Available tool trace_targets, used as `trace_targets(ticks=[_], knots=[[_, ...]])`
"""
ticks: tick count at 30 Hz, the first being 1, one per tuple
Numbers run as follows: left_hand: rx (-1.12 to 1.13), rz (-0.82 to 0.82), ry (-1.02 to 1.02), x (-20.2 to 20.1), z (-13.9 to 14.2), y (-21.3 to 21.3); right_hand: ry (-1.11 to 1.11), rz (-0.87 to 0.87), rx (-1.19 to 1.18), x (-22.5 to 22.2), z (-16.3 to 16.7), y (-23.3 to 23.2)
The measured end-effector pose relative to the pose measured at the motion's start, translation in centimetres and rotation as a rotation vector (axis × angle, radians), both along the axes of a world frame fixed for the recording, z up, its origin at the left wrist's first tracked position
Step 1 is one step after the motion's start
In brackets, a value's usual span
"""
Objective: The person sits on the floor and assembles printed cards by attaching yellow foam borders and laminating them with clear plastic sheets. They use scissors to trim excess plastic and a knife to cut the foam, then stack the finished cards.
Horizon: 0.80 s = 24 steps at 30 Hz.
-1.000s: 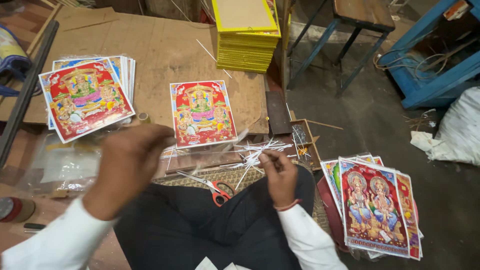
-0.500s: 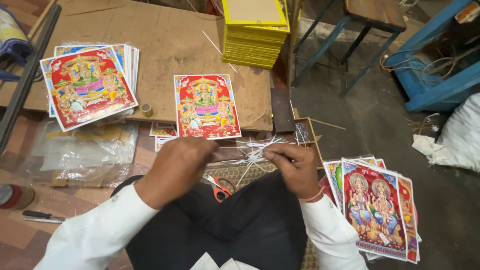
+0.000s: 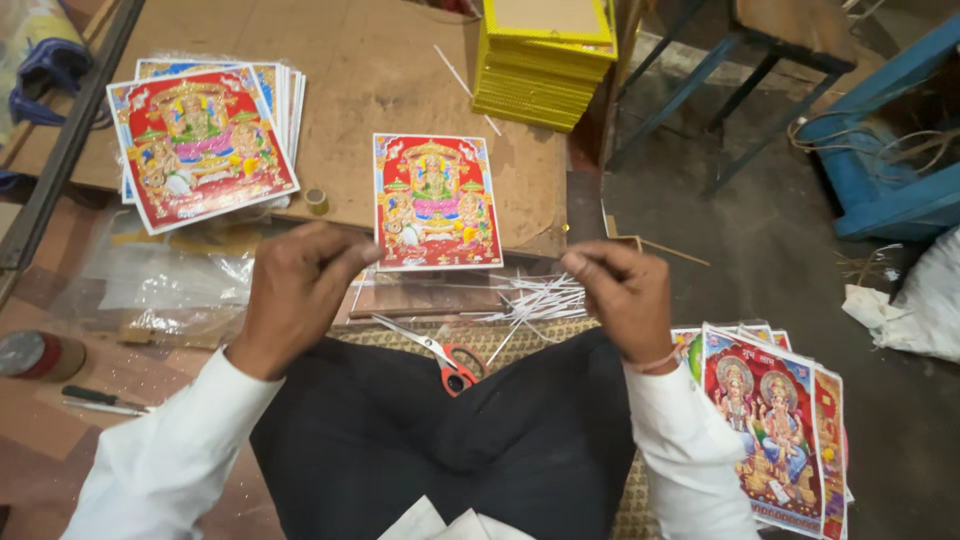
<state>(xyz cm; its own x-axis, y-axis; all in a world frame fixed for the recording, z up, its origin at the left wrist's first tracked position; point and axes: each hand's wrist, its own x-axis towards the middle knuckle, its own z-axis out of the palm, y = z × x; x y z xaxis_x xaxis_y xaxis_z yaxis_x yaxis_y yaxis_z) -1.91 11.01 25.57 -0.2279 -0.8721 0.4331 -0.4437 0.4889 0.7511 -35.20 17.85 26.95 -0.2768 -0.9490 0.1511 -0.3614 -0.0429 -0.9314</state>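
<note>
- The low brown board bench (image 3: 300, 60) carries the big items: a stack of yellow-edged flat cards (image 3: 545, 55) at its far edge, a fanned pile of red devotional prints (image 3: 200, 140) at the left, and a single red devotional print (image 3: 436, 200) lying flat near its front edge.
- A second pile of similar prints (image 3: 770, 420) lies on the floor just beside the person's right knee.
- The left hand (image 3: 295, 295) is clenched with thumb and fingertips pinched together; the right hand (image 3: 620, 295) is pinched the same way. A thin pale strip seems stretched between them, too fine to make out surely.
- A loose bundle of thin white strips (image 3: 535, 298) lies between the hands, in front of the single print.
- Red-handled scissors (image 3: 445, 360) rest by the lap, untouched.
- As I judge it, one strip is being drawn out; fitting it calls for lining it along the single print's edge.
</note>
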Motion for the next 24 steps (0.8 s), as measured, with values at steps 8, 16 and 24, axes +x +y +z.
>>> trace_targets(ticks=[8,16,24], knots=[[0.323,-0.061,0.426,-1.2,0.1,-6.2,-0.494,0.238,-0.114,-1.1,0.5,-6.8],[0.175,-0.101,0.863,-3.8,-4.7,-12.5,-0.484,0.311,-0.234,-2.5,-3.5,-12.5],[0.242,0.121,0.683,-4.6,-18.3,-13.1,-0.452,0.114,0.063,-3.3,-18.6,-15.7]])
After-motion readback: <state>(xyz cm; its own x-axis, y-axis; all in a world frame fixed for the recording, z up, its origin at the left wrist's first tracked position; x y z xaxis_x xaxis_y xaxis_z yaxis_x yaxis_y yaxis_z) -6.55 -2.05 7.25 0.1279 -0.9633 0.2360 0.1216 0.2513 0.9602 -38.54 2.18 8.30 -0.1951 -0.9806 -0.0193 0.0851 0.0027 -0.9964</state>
